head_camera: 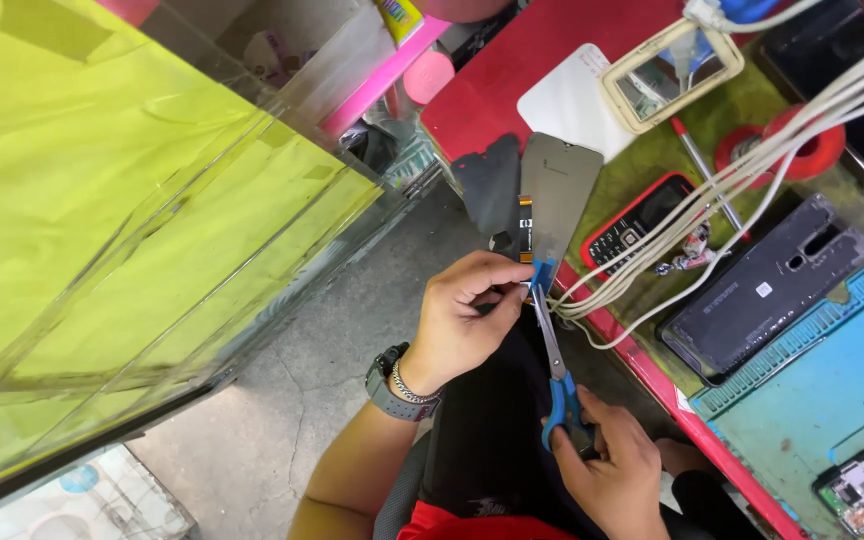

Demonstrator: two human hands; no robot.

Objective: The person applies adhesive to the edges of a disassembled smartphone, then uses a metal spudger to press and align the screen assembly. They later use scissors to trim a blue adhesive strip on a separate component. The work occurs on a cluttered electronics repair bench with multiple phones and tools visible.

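Blue-handled scissors point(556, 375) are gripped by the right hand point(612, 470), fingers curled through the loops, blades pointed up at a grey screen panel point(557, 195). Its bottom edge is pinched by the left hand point(462, 315), just over the red table point(512, 70) edge.

open floor point(292, 400) left; cables point(752, 180), phones point(642, 225) right

Clear case point(152, 230) fills upper left of frame; floor point(282, 400) below it, lower centre. Surface point(512, 90) runs from top centre to lower right. Left hand point(462, 320) centre frame, at screen panel point(557, 195) just above it; scissors point(555, 370) between left hand and right hand point(612, 470), bottom centre. Keypad phone point(637, 220) right of panel, cables point(752, 170) across it. Mat point(832, 390) far right.
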